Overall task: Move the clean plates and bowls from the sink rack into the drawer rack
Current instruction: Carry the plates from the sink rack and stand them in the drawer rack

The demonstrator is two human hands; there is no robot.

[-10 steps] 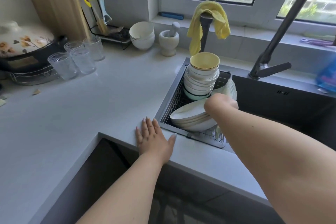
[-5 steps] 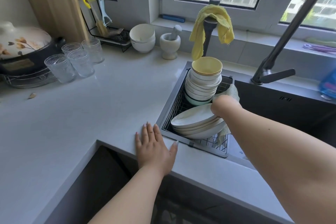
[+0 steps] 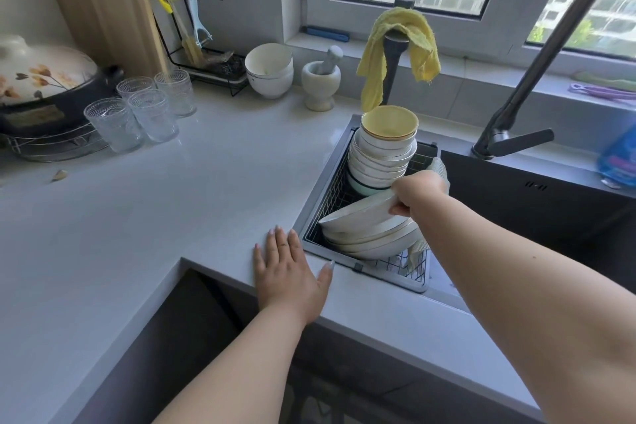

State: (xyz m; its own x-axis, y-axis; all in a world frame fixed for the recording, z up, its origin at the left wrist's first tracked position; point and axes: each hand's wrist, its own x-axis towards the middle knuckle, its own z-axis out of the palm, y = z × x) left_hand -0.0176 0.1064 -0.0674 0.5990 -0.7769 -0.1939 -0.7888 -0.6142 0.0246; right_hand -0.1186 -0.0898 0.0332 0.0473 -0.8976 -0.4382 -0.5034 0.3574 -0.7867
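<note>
blue bottle point(image 3: 619, 162) cut off right, clay pot point(image 3: 41, 86) cut off left

Four clear glasses point(image 3: 141, 113) are standing together on the white countertop point(image 3: 172, 200), beside a dark pot with a floral lid point(image 3: 38, 79) sitting on a wire stand. Two stacked white bowls point(image 3: 270, 70) and a stone mortar with pestle point(image 3: 320, 84) are standing near the window sill. A yellow cloth point(image 3: 399, 52) is hanging over a dark post. A dark faucet point(image 3: 526, 86) is arching over the sink.
</note>
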